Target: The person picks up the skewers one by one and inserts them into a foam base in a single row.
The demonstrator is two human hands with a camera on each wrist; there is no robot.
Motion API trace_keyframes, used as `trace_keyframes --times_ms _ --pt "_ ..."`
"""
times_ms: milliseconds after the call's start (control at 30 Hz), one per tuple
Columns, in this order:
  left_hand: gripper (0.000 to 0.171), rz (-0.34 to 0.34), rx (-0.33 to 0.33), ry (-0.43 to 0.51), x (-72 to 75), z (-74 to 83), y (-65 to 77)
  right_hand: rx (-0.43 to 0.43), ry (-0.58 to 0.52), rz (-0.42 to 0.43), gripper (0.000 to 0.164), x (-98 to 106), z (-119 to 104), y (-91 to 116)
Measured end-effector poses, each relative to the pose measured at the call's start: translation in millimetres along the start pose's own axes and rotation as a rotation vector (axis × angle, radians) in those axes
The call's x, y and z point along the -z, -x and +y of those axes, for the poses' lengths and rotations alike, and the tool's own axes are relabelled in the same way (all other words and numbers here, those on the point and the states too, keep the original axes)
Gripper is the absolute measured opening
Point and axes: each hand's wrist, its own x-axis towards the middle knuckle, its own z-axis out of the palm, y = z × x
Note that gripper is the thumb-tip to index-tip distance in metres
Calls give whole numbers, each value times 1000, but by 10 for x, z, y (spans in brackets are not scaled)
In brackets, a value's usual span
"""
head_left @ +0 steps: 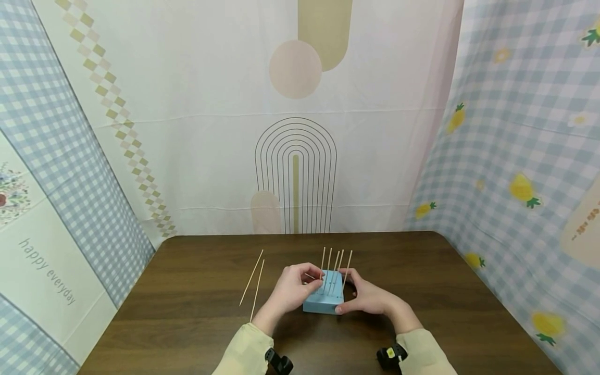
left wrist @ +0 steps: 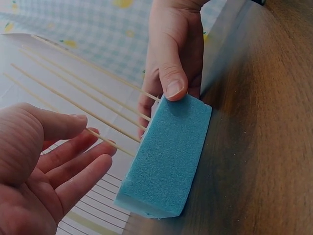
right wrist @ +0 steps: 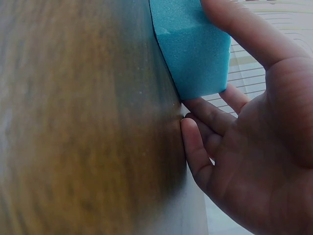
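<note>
A light blue foam block rests on the brown table with several thin wooden sticks standing in its top. My left hand is at the block's left side, pinching one upright stick between thumb and fingertip; its other fingers spread beside it. That stick's lower end meets the foam. My right hand grips the block from the right, thumb at the near corner and fingers round the far side. In the right wrist view the end of the foam block shows between thumb and fingers.
Two loose wooden sticks, one farther left and one by the left forearm, lie on the table. A white patterned cloth hangs behind the table, with checked cloths at both sides.
</note>
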Motion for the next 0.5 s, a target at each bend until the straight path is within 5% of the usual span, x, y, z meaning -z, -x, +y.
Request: trace_keyframes --times_ms 500 --pt "16 -5 -13 17 55 -22 -3 8 0 -1 105 8 11 -9"
